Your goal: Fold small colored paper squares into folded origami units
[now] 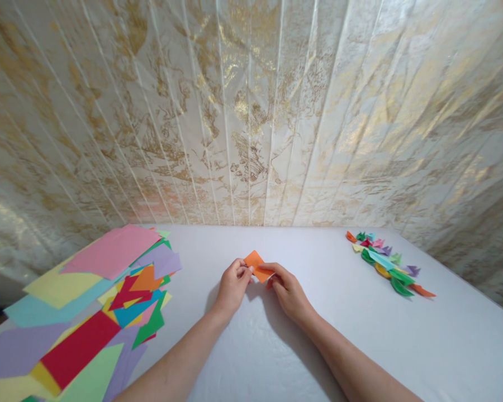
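Observation:
A small piece of orange paper is held up between both hands, a little above the white table. My left hand pinches its left edge between thumb and fingers. On the other side, my right hand grips the right corner, with the index finger lying along the paper's upper face. The paper looks roughly square and tilted. Its underside and any folds there are hidden from me.
Large and small coloured paper sheets lie spread in overlapping piles on the left of the white table. Several small folded paper figures sit in a slanting group at the right. A gold-patterned curtain hangs behind the table.

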The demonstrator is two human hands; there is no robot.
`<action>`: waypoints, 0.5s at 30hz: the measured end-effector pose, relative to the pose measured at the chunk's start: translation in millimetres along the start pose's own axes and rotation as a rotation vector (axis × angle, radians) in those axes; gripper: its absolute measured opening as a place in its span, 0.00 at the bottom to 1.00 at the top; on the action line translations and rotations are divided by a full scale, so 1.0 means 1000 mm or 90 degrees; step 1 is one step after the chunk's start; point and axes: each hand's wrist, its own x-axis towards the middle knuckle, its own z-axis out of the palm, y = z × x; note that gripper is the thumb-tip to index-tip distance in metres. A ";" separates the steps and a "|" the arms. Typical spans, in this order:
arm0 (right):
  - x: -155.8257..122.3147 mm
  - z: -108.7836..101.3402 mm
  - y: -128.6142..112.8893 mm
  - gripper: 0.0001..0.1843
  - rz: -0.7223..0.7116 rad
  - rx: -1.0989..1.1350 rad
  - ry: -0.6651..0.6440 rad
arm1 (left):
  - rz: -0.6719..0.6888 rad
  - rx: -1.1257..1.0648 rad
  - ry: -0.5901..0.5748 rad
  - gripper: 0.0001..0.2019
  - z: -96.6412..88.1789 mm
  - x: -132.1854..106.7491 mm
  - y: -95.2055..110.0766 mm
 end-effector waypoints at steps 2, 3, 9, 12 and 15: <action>0.000 0.000 -0.001 0.24 -0.008 -0.003 -0.004 | -0.005 -0.008 -0.003 0.11 0.000 0.000 -0.001; 0.000 0.000 -0.001 0.23 -0.012 -0.004 -0.005 | -0.006 -0.008 -0.006 0.10 0.000 0.001 -0.001; 0.002 0.000 0.001 0.17 0.020 0.035 0.032 | 0.004 0.003 -0.023 0.08 0.000 -0.001 0.001; 0.003 0.000 0.004 0.16 0.030 0.056 0.034 | 0.000 -0.009 -0.025 0.09 0.001 -0.001 0.002; 0.002 0.000 0.001 0.16 0.025 0.064 0.021 | -0.007 -0.020 -0.024 0.10 0.001 -0.001 0.001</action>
